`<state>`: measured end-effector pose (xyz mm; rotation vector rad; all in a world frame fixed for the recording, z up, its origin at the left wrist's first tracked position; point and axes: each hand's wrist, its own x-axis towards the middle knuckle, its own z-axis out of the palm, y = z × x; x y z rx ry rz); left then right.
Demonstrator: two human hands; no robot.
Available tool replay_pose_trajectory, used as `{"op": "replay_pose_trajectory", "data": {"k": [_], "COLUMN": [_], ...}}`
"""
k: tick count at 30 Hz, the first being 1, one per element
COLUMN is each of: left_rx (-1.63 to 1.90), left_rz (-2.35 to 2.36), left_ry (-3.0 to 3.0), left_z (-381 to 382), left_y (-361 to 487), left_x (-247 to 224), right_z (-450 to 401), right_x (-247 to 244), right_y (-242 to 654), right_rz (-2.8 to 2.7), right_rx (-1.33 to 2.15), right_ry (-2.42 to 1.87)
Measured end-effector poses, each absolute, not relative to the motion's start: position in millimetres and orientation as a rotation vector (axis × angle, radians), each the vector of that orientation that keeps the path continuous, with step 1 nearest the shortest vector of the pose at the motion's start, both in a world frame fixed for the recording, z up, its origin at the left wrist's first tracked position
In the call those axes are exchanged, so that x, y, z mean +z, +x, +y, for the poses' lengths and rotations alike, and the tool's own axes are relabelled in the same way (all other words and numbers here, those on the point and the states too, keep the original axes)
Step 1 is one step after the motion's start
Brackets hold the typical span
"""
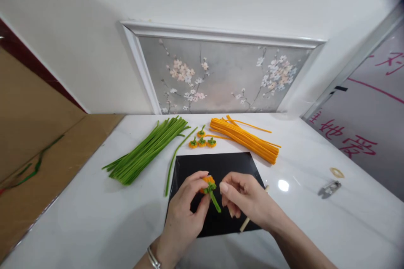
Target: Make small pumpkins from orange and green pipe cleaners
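My left hand (186,208) pinches a small orange pipe-cleaner pumpkin (207,181) between thumb and fingers, above a black mat. Its green leafy top (211,188) faces me, and one green pipe-cleaner end sticks out down to the right. Just right of it, my right hand (241,196) is closed with thumb and forefinger together; nothing shows between them, and it is apart from the pumpkin. Partly under that hand lies a thin wooden stick (245,223). Beyond the mat stand several finished-looking orange pumpkins (202,143) with green tops.
The black mat (214,162) lies on a white table. A bundle of green pipe cleaners (147,151) is at left, a single green one (172,162) beside it. Orange pipe cleaners (246,139) lie at right. Farther right are thread snips (329,189) and a yellowish ring (336,172).
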<state>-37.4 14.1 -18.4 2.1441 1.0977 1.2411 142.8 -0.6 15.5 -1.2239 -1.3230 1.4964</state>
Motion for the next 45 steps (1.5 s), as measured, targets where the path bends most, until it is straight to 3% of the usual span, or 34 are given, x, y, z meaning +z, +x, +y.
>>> {"op": "replay_pose_trajectory", "data": {"k": [5, 12, 15, 24, 34, 45], "left_rx": [1.319, 1.336, 1.299, 1.189, 1.144, 1.155], "left_rz": [1.046, 1.236, 1.264, 1.029, 0.896, 0.893], "left_ry": [2.418, 2.369, 2.310, 2.302, 2.329, 2.352], "left_z": [15.8, 18.5, 21.4, 14.3, 11.1, 12.7], "left_y": [-41.6, -47.9, -48.3, -42.5, -46.2, -46.0], "left_x": [-24.3, -22.3, -31.0, -49.6, -51.7, -49.5], "right_z": [-6.1, 3.8, 20.8, 119.8, 188.5, 205.1], "right_x": [14.9, 6.1, 9.7, 58.3, 48.4, 26.8], "right_y": [127.1, 131.1, 150.4, 151.1, 98.3, 88.2], "right_rz": [-1.401, -1.396, -1.552, -2.379, -2.730, -2.823], "right_rx": [1.693, 1.465, 1.162, -0.245, -0.493, -0.456], "right_ry": [-1.280, -1.302, -1.393, -1.498, -1.445, -1.412]}}
